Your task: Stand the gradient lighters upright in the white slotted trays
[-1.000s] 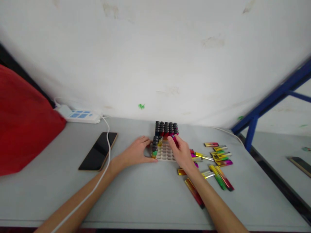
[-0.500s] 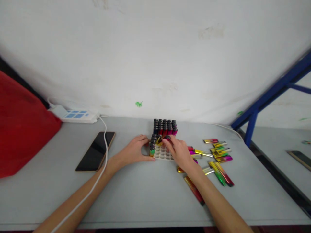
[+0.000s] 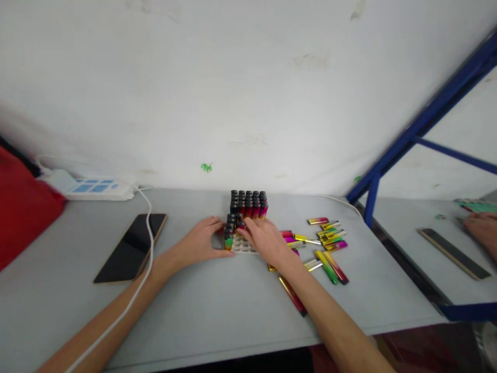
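A white tray point(image 3: 244, 245) with rows of round holes lies in front of me. Black-topped lighters point(image 3: 230, 230) stand upright along its left side. Behind, a tight block of upright lighters point(image 3: 250, 203) shows dark, red and pink bodies. My left hand point(image 3: 202, 241) curves around the tray's left end, thumb at the near corner and fingers farther back. My right hand point(image 3: 267, 241) pinches a black-topped lighter point(image 3: 241, 225) over the second column; its lower part is hidden, so I cannot tell how deep it sits.
Loose shiny lighters point(image 3: 330, 238) lie scattered to the right, one point(image 3: 293, 296) under my right forearm. On the left are a phone point(image 3: 134, 248), a power strip point(image 3: 99, 189), a red cloth point(image 3: 27, 207) and a white cable crossing my left arm. A blue frame point(image 3: 388, 166) and another person's hand point(image 3: 483, 230) are at right.
My view has swung right, so another person's hand now shows. My right hand has brought the lighter down and slightly left, onto the tray's second column. My left hand keeps its place.
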Available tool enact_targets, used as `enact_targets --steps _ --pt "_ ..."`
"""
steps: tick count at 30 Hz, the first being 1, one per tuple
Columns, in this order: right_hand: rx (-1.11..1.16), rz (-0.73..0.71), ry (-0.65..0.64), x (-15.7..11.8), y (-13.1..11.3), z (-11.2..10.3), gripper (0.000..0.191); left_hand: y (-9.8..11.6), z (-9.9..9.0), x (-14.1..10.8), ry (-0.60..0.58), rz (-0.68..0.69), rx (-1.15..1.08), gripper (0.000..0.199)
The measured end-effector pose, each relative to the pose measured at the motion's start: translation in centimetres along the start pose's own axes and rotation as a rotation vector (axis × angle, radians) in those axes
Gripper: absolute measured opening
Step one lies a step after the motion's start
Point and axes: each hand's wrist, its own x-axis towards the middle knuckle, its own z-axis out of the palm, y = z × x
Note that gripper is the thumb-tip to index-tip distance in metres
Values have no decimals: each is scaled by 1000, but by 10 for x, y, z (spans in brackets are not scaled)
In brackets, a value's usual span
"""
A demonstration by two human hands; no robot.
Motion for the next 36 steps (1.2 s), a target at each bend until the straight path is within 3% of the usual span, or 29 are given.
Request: enact_targets --steps 4,7,9,11,13,16,18,21,26,30,36 --pt "-31 47 26 4 -4 -7 27 -1 0 2 3 -6 -2 56" --pt "172 49 67 -13 20 -28 34 -1 0 2 2 -25 14 58" --pt "269 102 154 -38 56 -49 40 -1 -1 2 6 -30 18 60" --pt "277 207 269 -70 104 -70 39 -1 0 2 13 -28 18 61" --pt "230 319 306 -105 155 -85 42 -1 0 2 14 -22 19 61" --pt "156 396 335 -145 213 -90 54 -2 1 3 14 -21 24 59" --pt "132 404 317 -160 231 -80 63 -3 1 3 19 -30 24 59" --pt "147 428 255 -166 230 -56 66 -3 2 3 28 -35 21 58" --pt "127 404 257 -156 199 -30 59 -4 2 4 28 -31 25 58" --pt "111 362 252 -155 186 -34 50 -1 0 3 14 -45 37 58" --pt "179 336 189 -164 191 -57 50 2 0 3 8 -25 36 55"
